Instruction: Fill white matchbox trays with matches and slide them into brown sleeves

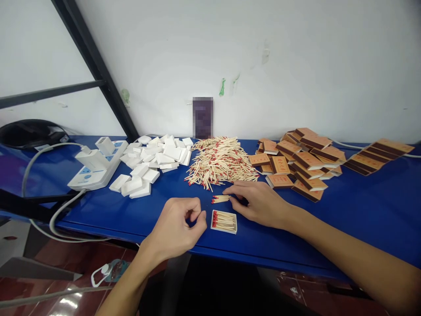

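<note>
Small white tray [223, 231] sits on the blue, smooth, slightly glossy worktop [365, 210]: shallow, rectangular, open-topped, loaded with red-tipped wooden matches [225, 221] lying lengthwise, heads at its left end. Use it as landmark.

Left hand [179, 226] just left of the tray, fingers curled, thumb close to forefinger; nothing visible in that grip, and from where I stand I can't tell if the tips meet. Right hand [258, 202] right of and above the tray, thumb and forefinger at a small bunch of matches [219, 199] just behind it, thin sticks roughly parallel, heads left. Can't tell if this grip is clamped on them or just touching.

Behind the tray: a big loose match heap [220, 162], pale wood, sticks crisscrossed. Behind and left: piled white trays [171, 152], matte, boxy. Behind and right: stacked orange-brown card matchboxes [307, 160], printed, dark side strips. Far right: a row of flat-looking card sleeves [378, 156]. Far left: white plastic power strip [80, 179].
</note>
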A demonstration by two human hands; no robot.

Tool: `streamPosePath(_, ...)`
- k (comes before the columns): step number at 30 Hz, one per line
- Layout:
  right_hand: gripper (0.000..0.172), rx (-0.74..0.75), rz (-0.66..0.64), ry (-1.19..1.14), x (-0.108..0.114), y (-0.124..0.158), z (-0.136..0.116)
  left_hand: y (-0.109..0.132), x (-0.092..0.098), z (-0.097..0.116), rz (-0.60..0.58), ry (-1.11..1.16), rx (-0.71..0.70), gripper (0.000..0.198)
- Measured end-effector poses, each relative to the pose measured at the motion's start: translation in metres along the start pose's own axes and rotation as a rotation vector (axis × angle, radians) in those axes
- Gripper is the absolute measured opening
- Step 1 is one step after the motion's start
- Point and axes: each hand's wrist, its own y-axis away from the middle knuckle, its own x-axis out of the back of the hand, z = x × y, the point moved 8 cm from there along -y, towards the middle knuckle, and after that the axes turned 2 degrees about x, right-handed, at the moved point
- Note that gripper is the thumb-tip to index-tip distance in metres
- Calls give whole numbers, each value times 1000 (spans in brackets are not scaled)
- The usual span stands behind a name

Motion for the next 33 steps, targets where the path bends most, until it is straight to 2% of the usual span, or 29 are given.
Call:
streamPosePath(3, 24, -24, 8, 36, 1, -2, 4, -4, -4, -2, -23, -163, 9, 15)
streamPosePath(5, 23, -33, 4, 49, 1, -3, 6, -5, -5, -2, -29, -231, -8, 10)
streamPosePath(14, 21, -38, 4, 15, -3, -3, 7, -6, -9, -8, -76, -179, 18, 21)
streamPosePath(18, 25, 5, -11, -30, -3, -2, 1, -4, -10, -3, -201, -148, -48, 28)
streamPosePath(24, 26, -34, -43, -84, -4, -2, 3, 7, -12, -1, -384, -181, -178, 24)
streamPosePath(33, 9, -147, -143, -231, -8, -6, 13, 5, -15, 0, -361, -204, -129, 26)
